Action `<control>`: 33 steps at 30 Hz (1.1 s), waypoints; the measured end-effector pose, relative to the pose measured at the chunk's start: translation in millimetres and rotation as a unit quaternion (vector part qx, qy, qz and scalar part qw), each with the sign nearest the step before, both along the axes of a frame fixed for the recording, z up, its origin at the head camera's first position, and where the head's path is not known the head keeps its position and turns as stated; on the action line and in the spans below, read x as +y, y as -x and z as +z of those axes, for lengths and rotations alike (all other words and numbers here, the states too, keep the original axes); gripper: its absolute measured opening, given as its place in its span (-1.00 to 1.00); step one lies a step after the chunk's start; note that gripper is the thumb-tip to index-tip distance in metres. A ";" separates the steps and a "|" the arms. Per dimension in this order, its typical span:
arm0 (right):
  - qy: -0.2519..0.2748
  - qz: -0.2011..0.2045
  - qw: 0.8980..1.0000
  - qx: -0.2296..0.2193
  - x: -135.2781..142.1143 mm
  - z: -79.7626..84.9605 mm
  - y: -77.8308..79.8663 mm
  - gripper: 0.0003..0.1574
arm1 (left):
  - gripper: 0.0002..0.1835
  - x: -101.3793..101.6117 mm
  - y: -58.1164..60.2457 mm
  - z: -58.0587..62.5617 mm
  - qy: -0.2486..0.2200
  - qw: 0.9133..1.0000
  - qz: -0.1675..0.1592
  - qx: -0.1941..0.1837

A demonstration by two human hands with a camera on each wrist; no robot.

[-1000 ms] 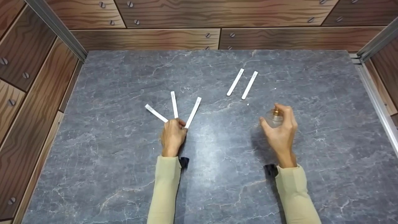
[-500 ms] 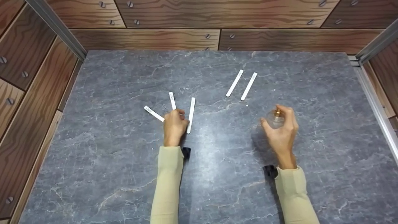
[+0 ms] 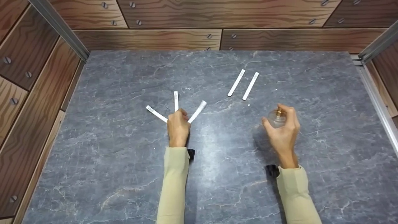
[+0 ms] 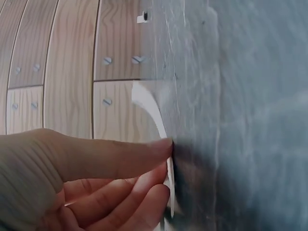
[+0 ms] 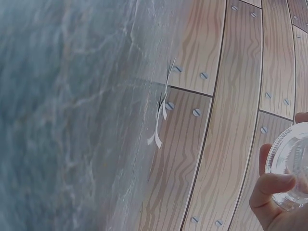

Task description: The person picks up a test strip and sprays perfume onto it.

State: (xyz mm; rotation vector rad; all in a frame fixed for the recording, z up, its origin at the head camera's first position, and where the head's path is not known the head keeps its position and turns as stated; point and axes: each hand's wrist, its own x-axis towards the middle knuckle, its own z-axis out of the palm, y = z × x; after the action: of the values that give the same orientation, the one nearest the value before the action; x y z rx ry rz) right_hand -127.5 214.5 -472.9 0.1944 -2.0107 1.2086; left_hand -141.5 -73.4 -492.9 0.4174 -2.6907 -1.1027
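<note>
My left hand (image 3: 178, 128) pinches a white perfume test strip (image 3: 197, 112) between thumb and fingertips, low over the table. In the left wrist view that strip (image 4: 150, 107) curves upward beyond the thumb. Left of it, a second test strip (image 3: 156, 114) and a third test strip (image 3: 176, 100) fan out, their near ends hidden behind the hand. My right hand (image 3: 284, 133) holds a clear round perfume bottle (image 3: 275, 120) raised above the table, index finger on its gold spray top (image 3: 279, 112). The right wrist view shows the bottle's ridged glass (image 5: 285, 153) at the right edge.
Two more white strips, a left one (image 3: 236, 82) and a right one (image 3: 250, 86), lie side by side toward the back. Wood-patterned walls (image 3: 174, 39) and metal rails (image 3: 59, 28) bound the grey marbled table (image 3: 124, 168).
My left hand has moved slightly forward and right. The right-hand strip of the fan, nearly upright half a second ago, now slants right from the fingers. My right hand with the bottle stays nearly still.
</note>
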 end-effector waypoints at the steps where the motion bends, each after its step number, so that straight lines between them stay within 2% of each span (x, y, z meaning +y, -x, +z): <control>1: -0.001 0.000 1.000 -0.001 0.2 -0.5 -0.4 -0.39 | -0.77 -0.6 -0.2 -0.3 -0.007 1.000 0.001 0.002; 5: -0.005 0.002 1.000 -0.007 0.8 -1.8 -1.2 -0.39 | -0.79 -3.3 1.5 -1.4 -0.026 1.000 -0.010 0.003; 15: -0.002 0.004 1.000 -0.006 -1.0 -1.0 -0.2 -0.36 | -0.78 -11.7 8.0 -1.2 -0.026 0.998 -0.056 -0.020; 24: 0.000 0.007 1.000 -0.003 1.0 -1.8 0.2 -0.38 | -0.78 -9.6 4.5 -1.3 -0.018 0.995 -0.100 -0.003; 28: -0.001 0.008 1.000 -0.001 0.9 -2.1 0.1 -0.38 | -0.81 -9.2 3.6 1.2 -0.059 0.991 -0.119 -0.017; 33: -0.001 0.009 1.000 0.001 1.1 -2.2 0.5 -0.38 | -0.86 -5.0 0.3 5.6 -0.140 0.981 -0.135 -0.005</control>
State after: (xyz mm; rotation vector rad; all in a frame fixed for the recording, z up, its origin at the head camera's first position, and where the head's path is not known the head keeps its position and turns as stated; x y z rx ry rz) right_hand -128.0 215.6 -475.0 0.2162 -2.0124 1.2171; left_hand -141.8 -78.4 -487.3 0.0966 -2.6631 -1.5667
